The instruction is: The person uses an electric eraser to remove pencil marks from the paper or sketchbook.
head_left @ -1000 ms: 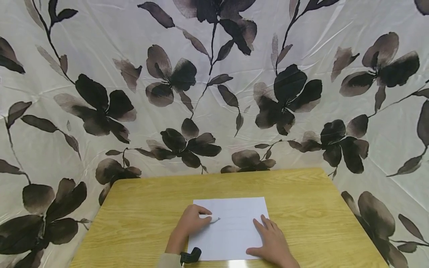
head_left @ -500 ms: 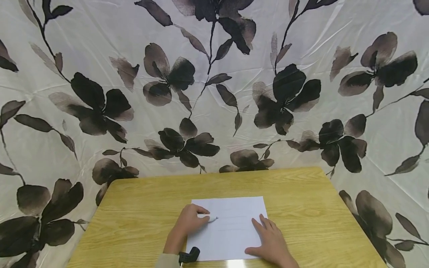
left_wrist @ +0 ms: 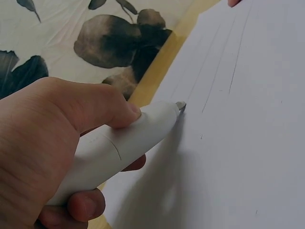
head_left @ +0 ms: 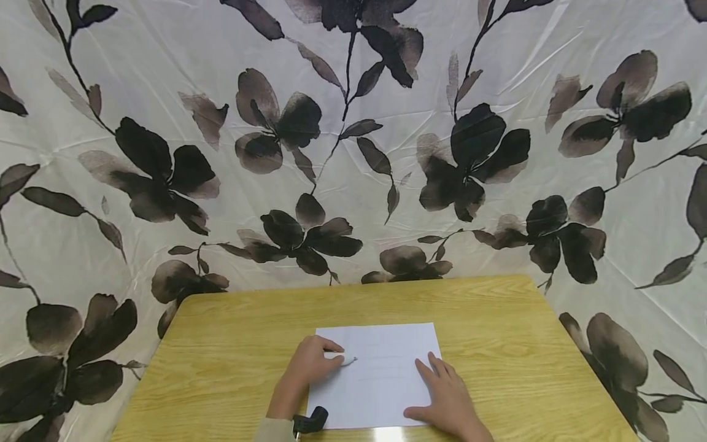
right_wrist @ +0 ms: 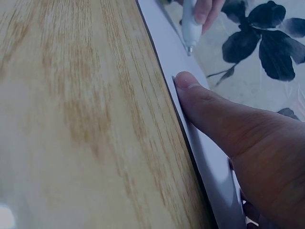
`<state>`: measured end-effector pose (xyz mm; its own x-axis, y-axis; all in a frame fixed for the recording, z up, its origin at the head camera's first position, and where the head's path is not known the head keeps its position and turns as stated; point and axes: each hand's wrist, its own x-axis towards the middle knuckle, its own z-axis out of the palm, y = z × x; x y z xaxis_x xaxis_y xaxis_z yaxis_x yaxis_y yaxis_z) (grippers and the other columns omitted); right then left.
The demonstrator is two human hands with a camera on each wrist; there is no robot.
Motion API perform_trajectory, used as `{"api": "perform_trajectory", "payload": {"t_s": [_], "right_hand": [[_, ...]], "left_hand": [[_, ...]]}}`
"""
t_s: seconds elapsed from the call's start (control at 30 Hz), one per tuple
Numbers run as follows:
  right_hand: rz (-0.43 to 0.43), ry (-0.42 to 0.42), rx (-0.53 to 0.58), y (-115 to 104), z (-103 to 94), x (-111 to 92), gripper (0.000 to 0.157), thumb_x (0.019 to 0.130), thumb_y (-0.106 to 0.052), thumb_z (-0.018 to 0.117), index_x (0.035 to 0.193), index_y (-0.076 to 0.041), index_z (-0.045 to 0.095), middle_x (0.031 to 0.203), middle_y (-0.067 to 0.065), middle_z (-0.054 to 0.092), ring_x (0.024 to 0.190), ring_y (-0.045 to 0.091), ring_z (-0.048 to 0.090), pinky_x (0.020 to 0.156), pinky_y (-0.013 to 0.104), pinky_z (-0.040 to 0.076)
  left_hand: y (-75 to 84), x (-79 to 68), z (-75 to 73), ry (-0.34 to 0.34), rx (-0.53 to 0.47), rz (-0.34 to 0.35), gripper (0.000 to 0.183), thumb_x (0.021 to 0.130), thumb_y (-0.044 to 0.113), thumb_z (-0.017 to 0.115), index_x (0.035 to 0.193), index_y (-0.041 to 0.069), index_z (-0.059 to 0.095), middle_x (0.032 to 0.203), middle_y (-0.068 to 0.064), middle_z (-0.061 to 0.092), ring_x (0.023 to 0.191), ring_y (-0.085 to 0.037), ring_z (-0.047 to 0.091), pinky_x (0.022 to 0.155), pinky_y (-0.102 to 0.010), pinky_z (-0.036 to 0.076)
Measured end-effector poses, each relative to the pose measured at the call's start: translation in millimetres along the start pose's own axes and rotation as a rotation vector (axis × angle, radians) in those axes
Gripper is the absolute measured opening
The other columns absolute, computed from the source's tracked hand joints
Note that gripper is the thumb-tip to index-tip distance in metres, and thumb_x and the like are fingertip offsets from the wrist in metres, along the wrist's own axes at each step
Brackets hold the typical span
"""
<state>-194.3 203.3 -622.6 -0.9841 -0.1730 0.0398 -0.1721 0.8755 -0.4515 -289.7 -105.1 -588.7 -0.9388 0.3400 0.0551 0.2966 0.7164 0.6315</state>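
Note:
My left hand grips a thick white pen with a small metal tip, thumb on top and fingers curled beneath. The tip is right at the surface of a white sheet of paper, at the near end of a thin line in the left wrist view. Several thin, roughly parallel lines run across the sheet, with a few short marks beside them. My right hand lies spread over the sheet's right edge. Its thumb presses on the paper along the near edge in the right wrist view.
The sheet lies on a yellow wood-grain table. A pale cloth with dark flowers hangs behind the table and along its sides. A black wrist device on my left wrist overlaps the sheet's lower left corner.
The head view has shifted slightly. Over the last half second, my left hand and the pen have moved a little left over the sheet. My right hand stays in place on the paper.

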Motion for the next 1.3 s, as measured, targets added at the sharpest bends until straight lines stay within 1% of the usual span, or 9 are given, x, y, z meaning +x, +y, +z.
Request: {"api": "perform_trajectory", "payload": {"t_s": [0.17, 0.23, 0.4, 0.6, 0.67, 0.9, 0.97, 1.13, 1.3], "right_hand": [[0.004, -0.004, -0.001, -1, 0.4, 0, 0.108, 0.059, -0.08, 0.067, 0.141, -0.012, 0.051, 0.149, 0.021, 0.037, 0.133, 0.043, 0.035, 0.1, 0.063, 0.03], [0.005, -0.005, 0.0, -1, 0.2, 0, 0.108, 0.059, -0.08, 0.068, 0.141, -0.012, 0.051, 0.149, 0.021, 0.037, 0.133, 0.043, 0.035, 0.1, 0.063, 0.03], [0.004, 0.011, -0.002, 0, 0.2, 1, 0.108, 0.059, -0.08, 0.068, 0.141, -0.012, 0.052, 0.149, 0.021, 0.037, 0.133, 0.043, 0.035, 0.1, 0.063, 0.03], [-0.008, 0.02, 0.011, 0, 0.3, 2, 0.107, 0.06, -0.079, 0.069, 0.142, -0.012, 0.051, 0.149, 0.021, 0.037, 0.133, 0.042, 0.035, 0.101, 0.064, 0.029], [-0.01, 0.018, 0.012, 0, 0.2, 2, 0.106, 0.06, -0.078, 0.07, 0.141, -0.012, 0.051, 0.149, 0.021, 0.037, 0.133, 0.043, 0.035, 0.101, 0.063, 0.029], [-0.014, 0.032, 0.014, 0, -1.0, 0, 0.107, 0.06, -0.078, 0.069, 0.141, -0.011, 0.051, 0.149, 0.021, 0.037, 0.133, 0.042, 0.035, 0.101, 0.064, 0.029], [-0.019, 0.037, 0.014, 0, -1.6, 0, 0.106, 0.06, -0.078, 0.069, 0.141, -0.012, 0.051, 0.149, 0.021, 0.037, 0.133, 0.042, 0.035, 0.101, 0.063, 0.03], [-0.018, 0.033, 0.014, 0, -2.2, 0, 0.107, 0.06, -0.077, 0.07, 0.141, -0.011, 0.051, 0.148, 0.021, 0.037, 0.133, 0.042, 0.035, 0.101, 0.063, 0.03], [-0.012, 0.025, 0.009, 1, -1.7, -1, 0.107, 0.06, -0.078, 0.069, 0.141, -0.011, 0.051, 0.148, 0.022, 0.037, 0.133, 0.043, 0.035, 0.101, 0.063, 0.03]], "left_hand": [[3.8, 4.6, 1.8, -0.025, -0.001, 0.05, 0.012, 0.081, 0.023, 0.074, 0.09, 0.016, 0.079, 0.091, 0.003, 0.072, 0.093, -0.018, 0.067, 0.078, -0.038, 0.053], [5.6, 5.3, 1.7, -0.025, 0.003, 0.05, 0.012, 0.081, 0.022, 0.074, 0.09, 0.016, 0.079, 0.091, 0.003, 0.072, 0.092, -0.018, 0.067, 0.078, -0.038, 0.053], [7.5, 4.4, -2.0, -0.011, 0.024, 0.015, 0.01, 0.081, 0.022, 0.075, 0.088, 0.017, 0.079, 0.091, 0.002, 0.072, 0.092, -0.019, 0.067, 0.078, -0.04, 0.053], [10.1, 7.3, 0.2, -0.027, 0.033, 0.06, 0.012, 0.08, 0.024, 0.075, 0.089, 0.017, 0.079, 0.088, 0.006, 0.072, 0.088, -0.013, 0.067, 0.076, -0.035, 0.053], [10.8, 8.2, 1.2, -0.031, 0.029, 0.068, 0.013, 0.08, 0.024, 0.074, 0.089, 0.017, 0.079, 0.088, 0.007, 0.072, 0.087, -0.013, 0.067, 0.077, -0.036, 0.052], [10.6, 7.0, -0.7, -0.015, 0.044, 0.023, 0.011, 0.08, 0.022, 0.075, 0.088, 0.017, 0.079, 0.09, 0.004, 0.072, 0.09, -0.017, 0.067, 0.078, -0.038, 0.053], [10.7, 7.8, 0.4, -0.022, 0.041, 0.025, 0.011, 0.08, 0.023, 0.075, 0.088, 0.017, 0.079, 0.089, 0.005, 0.072, 0.09, -0.016, 0.067, 0.077, -0.037, 0.053], [13.5, 10.3, 5.4, -0.042, 0.018, 0.066, 0.012, 0.08, 0.024, 0.074, 0.089, 0.017, 0.08, 0.088, 0.007, 0.072, 0.088, -0.013, 0.067, 0.075, -0.034, 0.053], [14.2, 9.0, 5.7, -0.029, 0.014, 0.029, 0.011, 0.079, 0.022, 0.075, 0.088, 0.017, 0.079, 0.088, 0.006, 0.072, 0.088, -0.014, 0.066, 0.076, -0.036, 0.053]]}}
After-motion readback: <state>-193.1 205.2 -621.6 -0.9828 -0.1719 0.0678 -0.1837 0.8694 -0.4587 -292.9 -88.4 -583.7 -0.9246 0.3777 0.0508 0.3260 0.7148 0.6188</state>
